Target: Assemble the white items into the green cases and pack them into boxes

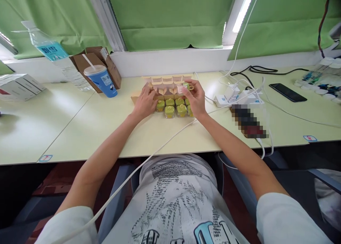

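Pale yellow tabletop (101,116) is backed by a white sill (160,64) and drawn green fabric blinds (170,16). At far left, white rectangular cartons (21,87) are set side by side. Next to the right, a clear plastic bottle with a blue label (61,61) is seen, followed by a blue-and-white drinking cup with a white straw (102,81); behind the cup, an open brown cardboard box (114,70) is partly hidden.

At centre, a shallow tan cardboard tray with upright dividers (170,97) is placed near the sill. Its left end is covered by the left hand (145,102), fingers bent and laid over the edge; whether the cardboard is pinched cannot be told. Just in front of the tray, small clear squarish jars with olive-green lids (169,112) are grouped in two rows; seven are visible, some partly covered by the right hand (196,98). By that hand, a small clear container with a green top (183,88) is held between thumb and fingers in a narrow grip, over the tray's right part.

Across the table's front edge, a long white cable (165,143) is stretched. Right of the hands, a white power strip (221,101) is loaded with white plugs; beside it, a dark flat object (247,121) is obscured by pixelation. Farther right, a black smartphone (287,92) is laid flat, and clear bottles with white caps (325,77) are clustered at the edge of view.
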Action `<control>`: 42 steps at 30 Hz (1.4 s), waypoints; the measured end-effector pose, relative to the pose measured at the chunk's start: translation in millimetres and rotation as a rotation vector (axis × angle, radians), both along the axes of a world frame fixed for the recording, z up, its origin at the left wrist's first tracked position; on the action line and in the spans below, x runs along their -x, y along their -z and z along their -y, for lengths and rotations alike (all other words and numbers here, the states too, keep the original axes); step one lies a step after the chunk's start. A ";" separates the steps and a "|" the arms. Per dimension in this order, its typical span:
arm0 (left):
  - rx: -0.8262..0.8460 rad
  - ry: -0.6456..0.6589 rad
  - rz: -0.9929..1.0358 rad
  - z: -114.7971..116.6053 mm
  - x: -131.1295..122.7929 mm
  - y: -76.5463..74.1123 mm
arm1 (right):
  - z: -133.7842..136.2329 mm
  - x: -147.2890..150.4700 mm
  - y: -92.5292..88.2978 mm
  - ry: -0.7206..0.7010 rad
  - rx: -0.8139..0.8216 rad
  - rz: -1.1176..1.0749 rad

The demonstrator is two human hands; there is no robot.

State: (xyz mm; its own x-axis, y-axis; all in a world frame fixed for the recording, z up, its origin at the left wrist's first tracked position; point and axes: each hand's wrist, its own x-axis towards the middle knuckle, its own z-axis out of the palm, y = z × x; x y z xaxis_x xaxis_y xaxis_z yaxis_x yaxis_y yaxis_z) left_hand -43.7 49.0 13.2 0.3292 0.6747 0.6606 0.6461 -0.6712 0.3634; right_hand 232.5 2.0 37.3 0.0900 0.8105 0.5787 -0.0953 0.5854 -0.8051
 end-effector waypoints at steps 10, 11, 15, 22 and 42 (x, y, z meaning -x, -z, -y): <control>-0.145 0.066 0.134 8.5 1.1 -15.5 | 6.0 -6.3 -7.7 0.059 -0.102 0.146; -0.193 0.102 0.132 12.8 -0.3 -19.2 | 7.7 -5.4 -8.1 0.068 -0.112 0.158; -0.268 0.191 0.107 34.6 -13.7 -28.9 | 16.4 2.0 -9.6 0.061 -0.099 0.157; -0.179 0.185 0.056 54.3 -26.4 -32.5 | 22.8 5.7 -9.2 0.139 -0.146 0.103; -0.263 0.377 0.107 58.1 -23.1 -36.3 | 19.4 -8.2 -5.3 0.056 -0.465 0.451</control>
